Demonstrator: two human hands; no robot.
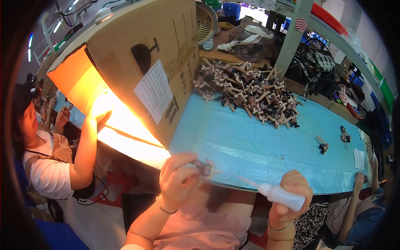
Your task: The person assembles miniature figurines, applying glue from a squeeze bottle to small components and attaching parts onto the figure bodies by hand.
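Note:
Between the fingertips of my left hand (177,179) is a small figurine (204,168) with dark and pale parts, blurred at its outer end. My right hand (296,189) grips a white squeeze bottle (284,197), held on its side. The bottle's thin nozzle points left toward the figurine, with a gap between them. Both hands are raised at the near edge of the blue table (225,129). A heap of similar brown, black and tan figurines (258,93) lies at the far side of the table.
A large cardboard box (171,46) stands left, its open side glowing orange. One loose figurine (323,146) and another (345,134) lie at the right. A co-worker (54,162) reaches into the glow; another person's arm (353,204) rests right. More parts (310,225) sit below the table.

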